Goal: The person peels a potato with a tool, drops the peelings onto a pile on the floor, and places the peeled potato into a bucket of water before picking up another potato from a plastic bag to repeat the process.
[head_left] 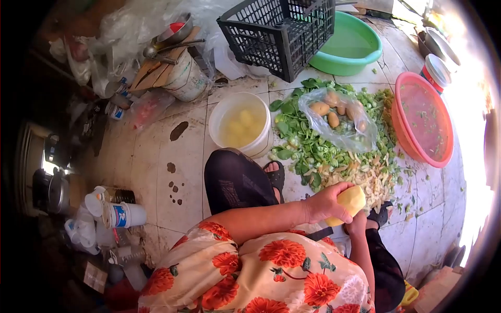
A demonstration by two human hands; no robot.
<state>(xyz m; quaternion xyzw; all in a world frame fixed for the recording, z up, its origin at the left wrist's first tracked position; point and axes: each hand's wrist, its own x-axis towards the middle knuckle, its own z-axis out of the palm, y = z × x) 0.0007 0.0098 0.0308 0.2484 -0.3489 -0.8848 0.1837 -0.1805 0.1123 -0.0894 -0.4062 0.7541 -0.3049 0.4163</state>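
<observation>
My left hand [326,204] grips a peeled yellow potato [350,201] above my lap. Just below and to the right, my right hand [357,223] is closed, its fingers partly hidden by the potato and the angle. A dark, flat blade like a knife's [319,234] sticks out leftward from beside that hand. Potato peelings [369,182] lie heaped on the floor beyond my hands, over green leafy trimmings [292,128]. On this heap rests a clear plastic bag [360,138] with several unpeeled potatoes [320,108]. A white bucket [213,122] holds peeled potatoes [245,122] in liquid.
A black crate [286,52] stands against a green basin [378,44] at the back. To the right is a pink basin [399,117] with bits of green in its water. Pots, a wooden board [148,73] and white tubs [136,215] line the left side.
</observation>
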